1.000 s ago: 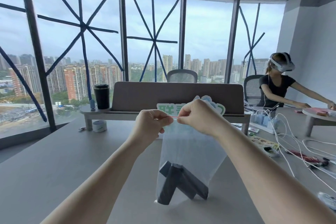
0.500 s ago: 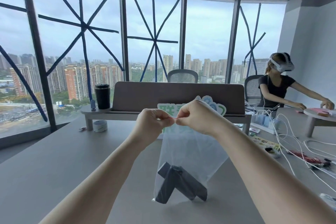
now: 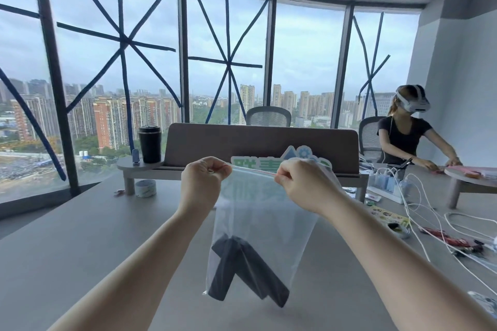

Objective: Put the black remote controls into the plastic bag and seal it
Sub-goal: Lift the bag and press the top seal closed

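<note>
A clear plastic bag (image 3: 265, 223) hangs upright above the grey table (image 3: 67, 255), its bottom edge close to the surface. Two black remote controls (image 3: 242, 269) lean against each other inside it, forming an upside-down V at the bottom. My left hand (image 3: 201, 183) pinches the left end of the bag's top strip. My right hand (image 3: 304, 183) pinches the strip further right. The stretch of strip between the two hands is pulled taut and shows a thin red line.
A brown desk divider (image 3: 263, 145) on a low shelf stands behind the bag, with a black tumbler (image 3: 149, 144) and a tape roll (image 3: 145, 187) at its left. White cables (image 3: 430, 217) and small items spread over the right. A person in a headset (image 3: 406, 137) works at far right.
My hands have moved apart along the top strip, left hand going left and right hand going right. The bag hangs as before with the remotes at its bottom.
</note>
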{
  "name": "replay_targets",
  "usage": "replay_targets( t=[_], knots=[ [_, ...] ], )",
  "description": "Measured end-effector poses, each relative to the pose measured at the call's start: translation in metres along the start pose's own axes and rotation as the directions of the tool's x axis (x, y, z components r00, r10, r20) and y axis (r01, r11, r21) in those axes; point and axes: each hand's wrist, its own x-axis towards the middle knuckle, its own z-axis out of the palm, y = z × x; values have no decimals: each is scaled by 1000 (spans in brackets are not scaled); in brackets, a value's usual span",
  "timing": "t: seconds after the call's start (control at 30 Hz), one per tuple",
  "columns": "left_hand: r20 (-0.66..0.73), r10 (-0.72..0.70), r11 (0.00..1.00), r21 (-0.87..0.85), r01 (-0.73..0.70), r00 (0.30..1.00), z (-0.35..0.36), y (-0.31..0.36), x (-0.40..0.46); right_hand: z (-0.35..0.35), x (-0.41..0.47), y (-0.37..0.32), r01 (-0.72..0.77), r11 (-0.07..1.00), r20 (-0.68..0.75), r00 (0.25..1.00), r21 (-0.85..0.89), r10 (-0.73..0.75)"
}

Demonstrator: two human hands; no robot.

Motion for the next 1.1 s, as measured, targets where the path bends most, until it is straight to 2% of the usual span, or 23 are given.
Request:
replay_targets(
  t=[0.13, 0.43, 0.67, 0.77, 0.97, 1.1],
  knots=[
    [-60, -12, 1000, -7, 12, 998, -17, -7, 9, -2, -3, 11, 9, 999, -11, 1000, -36, -9],
    [-98, -6, 999, -37, 2, 995, -44, -13, 16, -3, -7, 5, 69, 995, -25, 997, -77, -71],
    [-121, -10, 994, -105, -3, 993, -62, -18, 31, -5, 6, -12, 72, 997, -123, 990, -13, -73],
    [-132, -36, 993, -113, 21, 991, -70, -37, 41, 16, 19, -16, 63, 998, -104, 992, -16, -65],
    [-136, -197, 975, -135, 179, 971, -87, -102, 86, 101, 90, -30, 39, 993, -46, 998, 111, -34],
    [-174, -227, 953, -241, 182, 958, -110, -115, 144, 137, 157, -59, 30, 959, -143, 990, 282, 11]
  ],
)
